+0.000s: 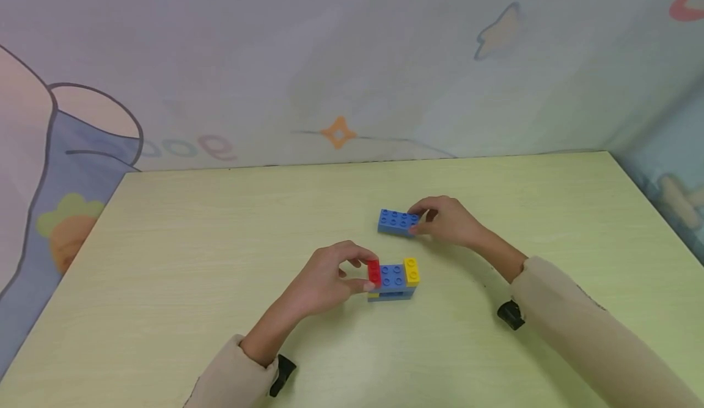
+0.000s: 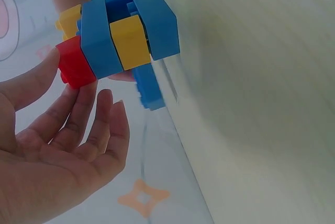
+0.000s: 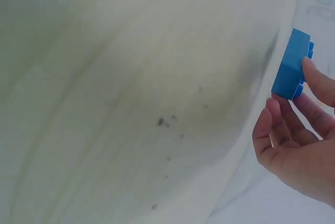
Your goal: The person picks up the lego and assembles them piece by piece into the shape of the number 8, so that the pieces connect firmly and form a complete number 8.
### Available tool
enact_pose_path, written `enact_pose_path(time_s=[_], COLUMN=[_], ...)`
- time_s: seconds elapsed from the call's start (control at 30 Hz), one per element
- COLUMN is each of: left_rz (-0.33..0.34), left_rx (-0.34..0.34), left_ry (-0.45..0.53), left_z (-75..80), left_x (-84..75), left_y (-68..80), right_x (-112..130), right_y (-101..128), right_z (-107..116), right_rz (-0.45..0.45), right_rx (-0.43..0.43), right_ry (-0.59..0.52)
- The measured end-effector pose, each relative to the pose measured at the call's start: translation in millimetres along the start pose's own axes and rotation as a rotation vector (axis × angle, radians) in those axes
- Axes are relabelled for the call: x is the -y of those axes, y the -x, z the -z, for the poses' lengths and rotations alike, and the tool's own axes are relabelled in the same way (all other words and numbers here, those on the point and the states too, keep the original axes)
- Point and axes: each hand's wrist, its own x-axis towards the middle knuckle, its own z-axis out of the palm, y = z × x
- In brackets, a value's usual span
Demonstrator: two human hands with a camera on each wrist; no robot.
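Note:
A small stack of bricks stands on the table in front of me. Its upper blue brick (image 1: 392, 276) carries a red brick (image 1: 374, 273) at the left end and a yellow brick (image 1: 411, 272) at the right. Beneath it, another yellow brick (image 2: 131, 42) separates it from the bottom blue brick (image 2: 159, 22). My left hand (image 1: 332, 278) pinches the red brick between thumb and fingers. Behind the stack is a loose blue brick (image 1: 393, 221), studs up. My right hand (image 1: 448, 222) grips its right end with thumb and fingertips.
The pale wooden table (image 1: 220, 231) reaches back to a printed cloth backdrop (image 1: 247, 60). Small dark specks (image 3: 161, 122) mark the tabletop near the right forearm. A black strap piece (image 1: 511, 315) hangs at the right sleeve, another (image 1: 283, 375) at the left.

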Motion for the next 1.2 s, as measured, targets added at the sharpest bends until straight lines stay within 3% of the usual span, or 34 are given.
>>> enact_pose_path(time_s=[0.23,0.63,1.2], left_rz=[0.006,-0.005,-0.027], left_rx=[-0.004,-0.005,-0.022], left_ry=[-0.002,-0.001,-0.006], left_z=[-0.7,0.0,-1.8], left_x=[1.2,0.6,0.6], left_y=[-0.3,1.6,1.1], right_x=[13,45,47], right_y=[23,62,74], right_z=[13,20,8], right_rz=[0.08,0.265,0.334], right_rx=[0.0,0.034,0.054], right_ry=[-0.087,-0.133,-0.142])
